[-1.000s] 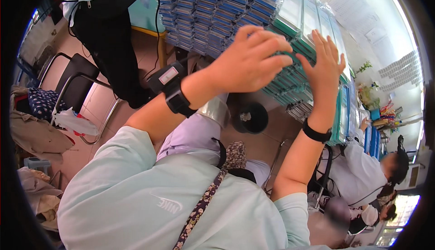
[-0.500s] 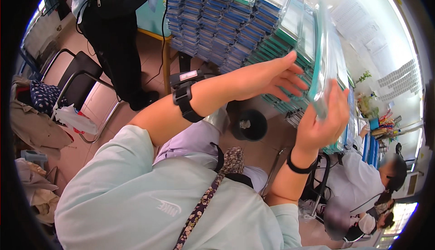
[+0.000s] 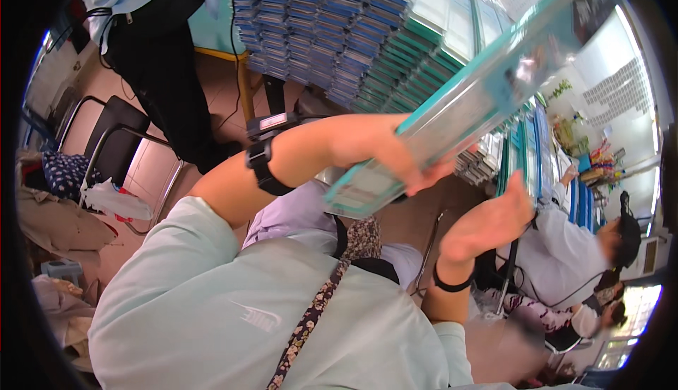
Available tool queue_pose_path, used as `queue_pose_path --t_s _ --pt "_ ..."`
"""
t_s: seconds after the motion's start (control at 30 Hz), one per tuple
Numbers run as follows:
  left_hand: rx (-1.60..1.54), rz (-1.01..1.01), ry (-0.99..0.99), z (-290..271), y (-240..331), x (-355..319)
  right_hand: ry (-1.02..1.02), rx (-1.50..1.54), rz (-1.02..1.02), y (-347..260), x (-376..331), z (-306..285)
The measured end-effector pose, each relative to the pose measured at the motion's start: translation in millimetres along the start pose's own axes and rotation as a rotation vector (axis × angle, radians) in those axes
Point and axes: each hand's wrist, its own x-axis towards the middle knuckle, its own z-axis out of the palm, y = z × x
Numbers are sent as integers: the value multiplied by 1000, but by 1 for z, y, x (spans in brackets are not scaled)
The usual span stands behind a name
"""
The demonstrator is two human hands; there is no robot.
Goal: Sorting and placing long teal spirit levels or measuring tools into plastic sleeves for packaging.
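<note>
A long, flat, clear plastic package with teal edges [image 3: 494,72] slants across the view from my lap side up to the far right. My left hand [image 3: 395,153] grips it near its lower end, fingers curled around it. Slightly blurred, the package hides part of the stacks behind. My right hand [image 3: 487,224] is held up to the right of the package, apart from it, with nothing in it and fingers extended. Stacks of similar teal-edged packages [image 3: 399,72] rise just beyond my hands.
Stacks of blue-edged packages [image 3: 296,30] stand left of the teal ones. A person in dark trousers [image 3: 159,72] stands at far left near a black chair [image 3: 120,121]. Another person in a pale top [image 3: 558,256] sits at right. A cable [image 3: 234,51] hangs beside the table.
The package has swung from nearly upright by my right hand to a slant toward my lap. My left hand has taken hold of it; my right hand has let go.
</note>
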Motion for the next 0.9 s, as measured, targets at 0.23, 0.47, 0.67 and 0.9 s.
queue_pose_path --t_s 0.23,0.47,0.67,0.9 --pt "270 -387 -310 -10 -54 -40 301 1086 482 -1 67 -27" --pt "408 -433 -313 -19 -78 -70 -41 1227 217 -23 86 -54" --pt "376 -339 -406 -15 -92 -73 -388 1383 249 -19 98 -71" --pt "178 -428 -363 -7 -103 -74 -426 1395 312 -23 100 -75"
